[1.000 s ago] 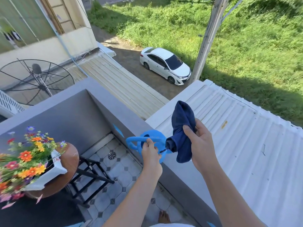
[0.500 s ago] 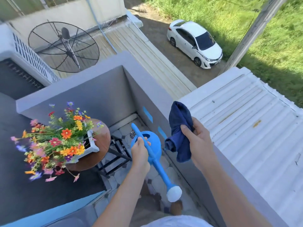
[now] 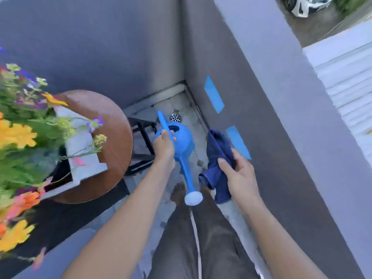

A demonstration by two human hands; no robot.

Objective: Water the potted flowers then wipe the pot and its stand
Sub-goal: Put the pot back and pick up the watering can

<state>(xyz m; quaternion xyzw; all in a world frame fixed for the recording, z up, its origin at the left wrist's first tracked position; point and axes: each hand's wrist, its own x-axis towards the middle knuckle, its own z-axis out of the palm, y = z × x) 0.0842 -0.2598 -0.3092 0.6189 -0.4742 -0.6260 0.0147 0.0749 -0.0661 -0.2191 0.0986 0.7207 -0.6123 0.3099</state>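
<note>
My left hand [image 3: 164,146] grips the handle of a blue watering can [image 3: 182,142], whose long spout ends in a white rose pointing back toward my legs. My right hand [image 3: 238,174] holds a bunched dark blue cloth [image 3: 216,156] to the right of the can. At the left, a white square pot [image 3: 84,158] full of orange, yellow and purple flowers [image 3: 18,135] sits on a round brown wooden stand [image 3: 114,137] with black legs. The can is to the right of the stand, apart from it and lower.
A grey balcony wall [image 3: 261,109] with blue tape strips runs along the right; another wall closes the far side. The tiled floor has a metal drain [image 3: 175,118] in the corner. My legs and bare feet are below. A white car [image 3: 306,5] shows beyond the wall.
The view has tilted down from the street and roof to the balcony floor. Both hands have come lower, with the can and the cloth still held, and the flowers now fill the left edge.
</note>
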